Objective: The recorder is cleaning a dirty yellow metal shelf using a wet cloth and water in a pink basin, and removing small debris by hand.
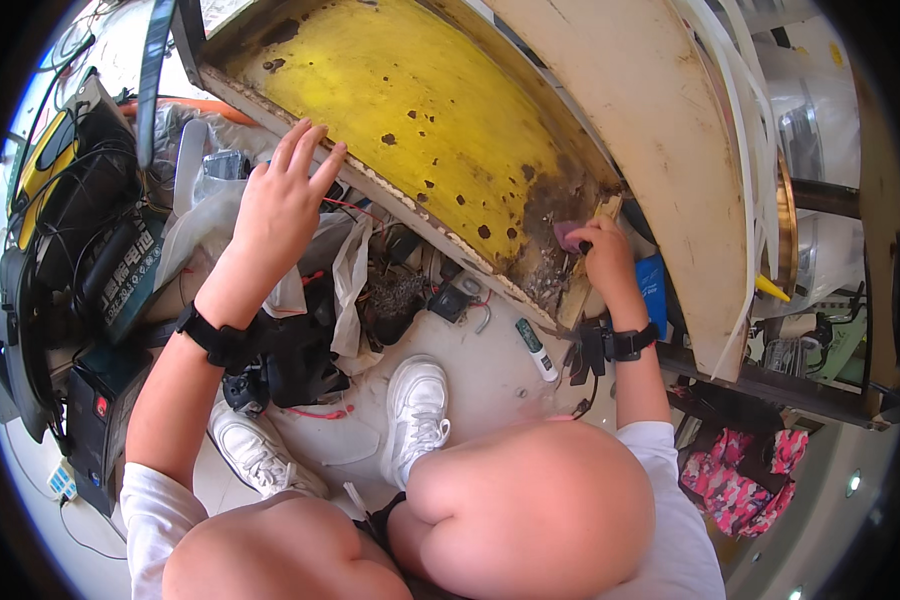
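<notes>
A shallow tray-like panel with a worn yellow surface [420, 97] and a chipped, rusty rim lies before me. My left hand [289, 176] rests with its fingers spread on the near rim, holding nothing. At the panel's right end, my right hand [606, 251] is closed around a small dark handle, whose far part is hidden by the fingers. A purple piece [568, 235] shows beside the fingertips, by the dark, flaking corner. Loose debris [549, 277] lies in that corner, next to a strip of bare, yellowish material [577, 296].
Cables, plastic bags and a black box [105, 405] crowd the left. A green-and-white tube [536, 349] lies on the floor near my white shoes [418, 405]. A large cream panel [645, 112] stands at the right, with a blue packet [651, 292] beneath its edge.
</notes>
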Action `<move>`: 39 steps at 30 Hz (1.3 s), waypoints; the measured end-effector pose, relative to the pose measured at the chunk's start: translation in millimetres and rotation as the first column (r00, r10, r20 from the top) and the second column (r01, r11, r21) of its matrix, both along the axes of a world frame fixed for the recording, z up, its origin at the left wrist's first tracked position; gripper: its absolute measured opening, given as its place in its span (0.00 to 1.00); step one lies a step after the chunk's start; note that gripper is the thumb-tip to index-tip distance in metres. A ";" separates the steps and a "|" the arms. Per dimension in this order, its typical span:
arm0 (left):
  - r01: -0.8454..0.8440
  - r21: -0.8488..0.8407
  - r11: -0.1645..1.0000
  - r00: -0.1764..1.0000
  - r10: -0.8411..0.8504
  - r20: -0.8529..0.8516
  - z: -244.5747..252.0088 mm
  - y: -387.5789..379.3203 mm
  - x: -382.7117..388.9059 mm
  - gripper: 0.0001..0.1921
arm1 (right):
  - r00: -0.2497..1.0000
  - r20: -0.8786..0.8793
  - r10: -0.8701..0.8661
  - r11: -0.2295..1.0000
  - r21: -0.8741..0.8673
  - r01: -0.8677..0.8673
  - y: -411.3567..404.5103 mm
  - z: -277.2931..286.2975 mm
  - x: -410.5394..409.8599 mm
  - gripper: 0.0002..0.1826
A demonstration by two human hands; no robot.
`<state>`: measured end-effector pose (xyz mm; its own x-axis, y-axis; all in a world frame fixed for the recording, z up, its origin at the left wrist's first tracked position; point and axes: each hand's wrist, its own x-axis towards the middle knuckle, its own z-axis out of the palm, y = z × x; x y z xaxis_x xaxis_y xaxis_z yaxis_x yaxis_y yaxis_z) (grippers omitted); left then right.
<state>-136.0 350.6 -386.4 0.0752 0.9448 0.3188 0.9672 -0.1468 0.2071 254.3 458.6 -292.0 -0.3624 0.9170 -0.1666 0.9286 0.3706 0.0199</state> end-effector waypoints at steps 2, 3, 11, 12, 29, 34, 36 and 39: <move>0.013 -0.003 1.000 1.000 -0.013 0.009 2.7 0.0 -0.1 0.31 | 0.931 -0.332 0.154 0.986 -0.014 -0.168 0.8 -8.7 -12.7 0.21; 0.010 -0.016 1.000 1.000 -0.009 0.010 4.1 -1.7 -2.4 0.32 | 0.928 -0.340 0.152 0.986 -0.016 -0.167 -2.9 -20.7 -18.6 0.21; 0.032 -0.003 0.999 0.999 -0.032 0.013 3.5 -1.2 -3.8 0.33 | 0.945 -0.024 0.327 0.813 -0.503 -0.294 -24.9 -42.0 15.6 0.15; 0.026 -0.008 1.000 1.000 -0.026 0.010 1.2 -0.1 -4.8 0.33 | 0.915 0.182 0.361 0.840 -0.488 -0.235 -31.7 -37.5 16.4 0.13; 0.005 0.028 1.000 1.000 -0.006 0.013 -0.5 4.4 2.6 0.31 | 0.992 0.046 0.116 0.826 0.550 -0.122 88.2 -41.2 62.9 0.17; 0.039 0.041 0.998 0.999 -0.039 -0.010 -1.9 1.1 -5.2 0.30 | 0.997 0.076 0.023 0.863 0.502 -0.058 108.5 -53.5 71.4 0.18; 0.032 0.025 0.999 0.999 -0.031 -0.013 -2.9 -2.2 -8.8 0.30 | 0.996 0.085 -0.012 0.874 0.486 -0.031 114.7 -61.2 69.9 0.18; 0.033 -0.012 0.999 0.999 -0.033 -0.001 2.2 -4.5 -10.3 0.32 | 0.990 0.101 -0.095 0.934 0.353 0.053 137.3 -79.1 76.3 0.21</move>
<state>-146.3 346.1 -384.2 0.1069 0.9455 0.3076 0.9621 -0.1764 0.2078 330.6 595.9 -371.1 -0.2888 0.9483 0.1318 0.9369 0.2516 0.2429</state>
